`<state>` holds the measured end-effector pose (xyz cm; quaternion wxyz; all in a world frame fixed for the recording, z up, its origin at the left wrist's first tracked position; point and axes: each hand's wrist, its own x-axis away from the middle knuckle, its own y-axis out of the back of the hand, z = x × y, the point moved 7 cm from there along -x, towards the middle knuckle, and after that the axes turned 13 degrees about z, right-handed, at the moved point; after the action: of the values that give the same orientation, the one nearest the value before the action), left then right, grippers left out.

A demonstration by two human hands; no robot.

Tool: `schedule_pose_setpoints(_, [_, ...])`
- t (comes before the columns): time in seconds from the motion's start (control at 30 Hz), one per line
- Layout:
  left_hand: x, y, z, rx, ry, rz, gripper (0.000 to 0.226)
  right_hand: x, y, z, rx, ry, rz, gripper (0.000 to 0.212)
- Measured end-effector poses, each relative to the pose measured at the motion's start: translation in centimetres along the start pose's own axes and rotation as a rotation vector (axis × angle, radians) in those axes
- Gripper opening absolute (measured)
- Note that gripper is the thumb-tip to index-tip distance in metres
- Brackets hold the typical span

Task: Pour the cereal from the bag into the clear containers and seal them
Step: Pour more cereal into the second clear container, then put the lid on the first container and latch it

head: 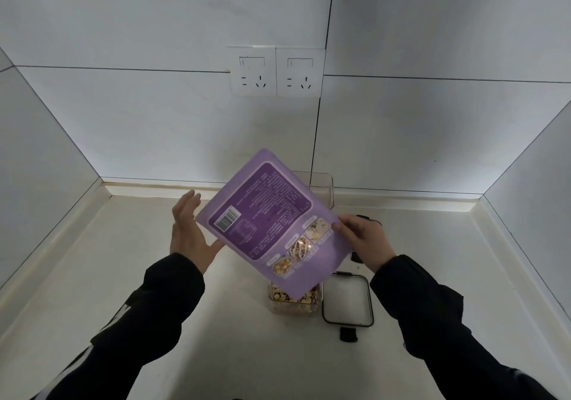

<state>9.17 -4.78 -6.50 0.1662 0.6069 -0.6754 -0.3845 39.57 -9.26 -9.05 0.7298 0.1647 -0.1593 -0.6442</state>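
Observation:
A purple cereal bag (272,220) hangs tilted over the counter, its lower corner dipping into a clear container (293,302) holding cereal. My right hand (364,240) pinches the bag's right edge. My left hand (190,229) is flat against the bag's left edge, fingers spread, thumb touching the bag. A second clear container (321,184) stands at the back against the wall, mostly hidden behind the bag. A clear lid with a black rim (347,300) lies flat just right of the filled container.
The pale countertop (123,276) is boxed in by tiled walls at the back and both sides. Two white wall sockets (276,73) sit above. A small black object (357,256) lies partly hidden under my right hand, possibly another lid.

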Motion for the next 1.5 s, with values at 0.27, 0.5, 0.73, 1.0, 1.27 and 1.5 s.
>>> schedule_pose_setpoints(0.27, [2.1,-2.6,-0.5,-0.689,-0.48,-0.009,0.063,-2.6,-0.9,0.8,-0.073,-0.033,0.058,0.021])
schedule_pose_setpoints(0.5, [3.2,-3.4,0.4,-0.717,-0.466,-0.014,0.036,-4.2,-1.3,1.9,-0.095,-0.07,0.087,0.023])
schedule_pose_setpoints(0.73, [2.3,-4.2,4.0,-0.519,-0.213,0.14,0.061,-4.9,-2.0,3.8,-0.246,-0.049,0.124,0.036])
schedule_pose_setpoints(1.0, [2.0,-5.8,10.4,-0.334,0.271,0.312,0.033,-2.5,1.9,0.6,0.161,-0.009,-0.152,0.025])
schedule_pose_setpoints(1.27, [1.8,-4.1,12.2,-0.097,0.551,0.068,0.019,-1.5,2.6,-11.9,0.348,-0.517,-0.016,0.018])
schedule_pose_setpoints(1.5, [0.8,-4.0,14.3,-0.071,0.63,0.117,0.02,-3.9,-0.3,-13.6,0.513,-0.554,0.155,0.023])
